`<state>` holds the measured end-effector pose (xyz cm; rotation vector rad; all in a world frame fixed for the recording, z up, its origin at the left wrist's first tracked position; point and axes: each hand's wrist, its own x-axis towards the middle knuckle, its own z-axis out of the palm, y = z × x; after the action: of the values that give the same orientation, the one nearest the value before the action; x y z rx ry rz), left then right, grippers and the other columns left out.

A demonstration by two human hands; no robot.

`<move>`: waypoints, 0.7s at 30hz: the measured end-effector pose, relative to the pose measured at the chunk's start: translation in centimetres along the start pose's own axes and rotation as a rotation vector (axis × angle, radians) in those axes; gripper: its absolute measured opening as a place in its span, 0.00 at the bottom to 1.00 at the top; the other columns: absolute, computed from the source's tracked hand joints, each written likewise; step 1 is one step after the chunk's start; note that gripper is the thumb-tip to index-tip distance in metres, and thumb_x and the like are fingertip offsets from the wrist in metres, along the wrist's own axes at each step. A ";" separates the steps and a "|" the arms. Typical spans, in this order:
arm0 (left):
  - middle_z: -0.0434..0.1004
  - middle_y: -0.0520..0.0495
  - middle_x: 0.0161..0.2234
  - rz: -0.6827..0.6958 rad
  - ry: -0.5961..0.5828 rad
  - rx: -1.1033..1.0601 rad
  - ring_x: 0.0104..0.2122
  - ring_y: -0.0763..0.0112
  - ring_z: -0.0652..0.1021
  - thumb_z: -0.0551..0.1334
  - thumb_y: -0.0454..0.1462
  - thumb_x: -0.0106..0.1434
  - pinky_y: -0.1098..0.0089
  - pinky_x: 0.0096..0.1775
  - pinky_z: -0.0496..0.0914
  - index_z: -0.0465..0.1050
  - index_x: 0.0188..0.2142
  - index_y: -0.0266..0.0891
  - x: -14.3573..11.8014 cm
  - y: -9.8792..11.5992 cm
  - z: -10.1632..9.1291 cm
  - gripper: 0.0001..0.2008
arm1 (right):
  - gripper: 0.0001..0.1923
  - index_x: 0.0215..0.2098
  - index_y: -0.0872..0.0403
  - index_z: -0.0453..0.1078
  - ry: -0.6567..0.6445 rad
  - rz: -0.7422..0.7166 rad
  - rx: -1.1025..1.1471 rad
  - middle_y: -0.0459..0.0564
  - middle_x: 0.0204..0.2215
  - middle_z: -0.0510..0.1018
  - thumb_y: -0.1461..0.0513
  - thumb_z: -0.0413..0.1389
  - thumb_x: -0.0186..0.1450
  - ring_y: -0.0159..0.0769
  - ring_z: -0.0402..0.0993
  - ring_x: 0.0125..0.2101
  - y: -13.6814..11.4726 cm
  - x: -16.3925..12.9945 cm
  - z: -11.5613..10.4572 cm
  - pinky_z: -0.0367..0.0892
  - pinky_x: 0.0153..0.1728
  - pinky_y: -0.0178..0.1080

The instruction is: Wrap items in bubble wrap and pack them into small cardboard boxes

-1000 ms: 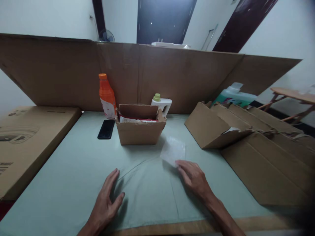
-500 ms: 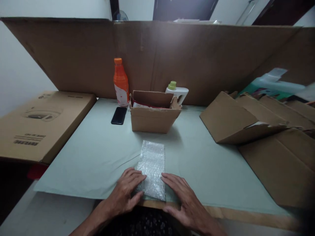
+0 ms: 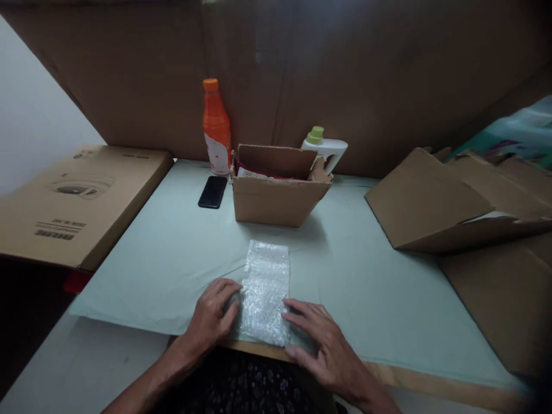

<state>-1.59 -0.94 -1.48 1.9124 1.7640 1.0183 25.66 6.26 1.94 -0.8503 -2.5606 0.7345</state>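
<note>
Left hand (image 3: 213, 317) and right hand (image 3: 317, 342) lie flat, fingers spread, on the two long edges of a bubble-wrap sheet (image 3: 266, 290); neither hand pinches or lifts it. The sheet rests on the pale green table cover (image 3: 164, 259) at the near edge of the table, just in front of the person.

Count: one bubble-wrap sheet; two bottles, namely an orange bottle (image 3: 216, 129) and a white bottle with a green cap (image 3: 325, 149); one black phone (image 3: 213, 191); one small open cardboard box (image 3: 278, 190); one flat printed carton (image 3: 73, 201) at the left; a tall cardboard screen (image 3: 302, 75) across the back; folded cardboard pieces (image 3: 435, 201) at the right.

Hidden or unclear: the lower part of the white bottle is behind the open box; the box's contents show only as a strip of white and red. A teal object (image 3: 517, 129) at the far right is blurred and cut by the frame. The near corners of the sheet are covered by the hands.

The open box stands between the sheet and the bottles, well apart from the sheet; the phone lies just beside the orange bottle.
</note>
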 end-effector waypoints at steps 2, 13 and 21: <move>0.78 0.42 0.43 -0.100 -0.044 0.120 0.44 0.61 0.78 0.56 0.33 0.68 0.61 0.46 0.74 0.71 0.52 0.40 1.1 0.0 -0.1 0.14 | 0.14 0.51 0.51 0.74 0.085 0.076 0.018 0.56 0.47 0.81 0.56 0.56 0.69 0.44 0.78 0.46 -0.6 1.7 -0.1 0.72 0.47 0.48; 0.81 0.43 0.41 -0.277 -0.217 0.311 0.42 0.59 0.80 0.60 0.31 0.62 0.62 0.45 0.72 0.60 0.64 0.37 4.2 1.5 2.4 0.30 | 0.08 0.39 0.53 0.74 -0.026 0.099 -0.205 0.51 0.35 0.82 0.67 0.53 0.68 0.38 0.79 0.35 0.4 8.3 3.1 0.71 0.39 0.39; 0.75 0.54 0.30 -0.291 -0.145 -0.002 0.27 0.71 0.75 0.57 0.35 0.65 0.71 0.33 0.69 0.61 0.64 0.39 3.2 1.0 0.0 0.26 | 0.14 0.46 0.53 0.73 0.577 0.513 0.278 0.52 0.37 0.83 0.54 0.56 0.67 0.39 0.81 0.35 4.2 -2.0 0.2 0.75 0.37 0.39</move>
<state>-0.92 1.99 0.07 1.6207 1.8843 0.7587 28.99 7.80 -0.90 -1.3978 -1.7046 0.8094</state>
